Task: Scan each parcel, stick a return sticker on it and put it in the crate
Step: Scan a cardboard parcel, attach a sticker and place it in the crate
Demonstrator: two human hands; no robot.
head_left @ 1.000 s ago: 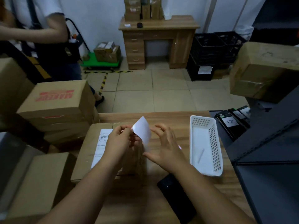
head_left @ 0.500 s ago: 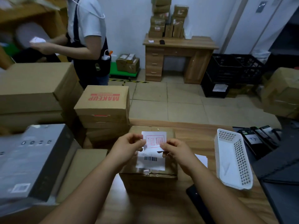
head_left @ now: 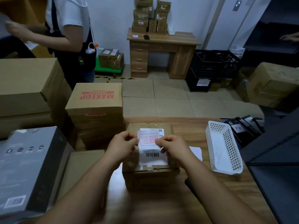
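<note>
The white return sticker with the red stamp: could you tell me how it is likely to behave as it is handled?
The white return sticker with the red stamp is probably floppy: the left hand and right hand each pinch a side. It looks thin and light. It would likely cling once it touches the brown cardboard parcel.

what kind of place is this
Most likely a parcel depot or returns room: stacked cartons such as the MAKEUP box, a labelled parcel getting a red-stamped return sticker, and black crates by the wall.
</note>
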